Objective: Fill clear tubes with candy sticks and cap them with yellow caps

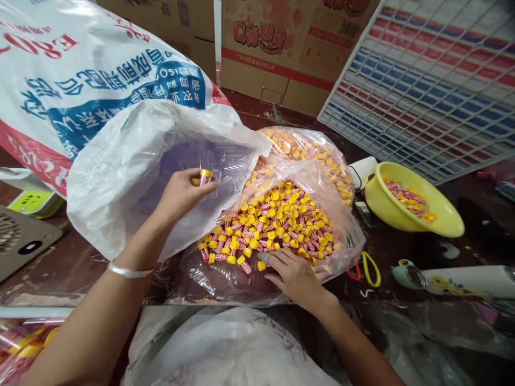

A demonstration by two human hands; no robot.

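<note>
My left hand is closed around a small tube with a yellow cap, held over the mouth of a large white woven sack. Clear empty plastic tubes lie inside the sack's opening. Reaching into the front edge of a pile of small red-and-white printed vials with yellow caps is my right hand. Its thumb and fingers are apart, beside one loose vial. Something grey covers one of its fingertips. The pile lies on an opened clear plastic bag.
Behind the pile sits another clear bag of capped vials. To the right are a yellow bowl holding more pieces, yellow-handled scissors and a flowered white bottle. A white wire rack and cardboard boxes stand behind.
</note>
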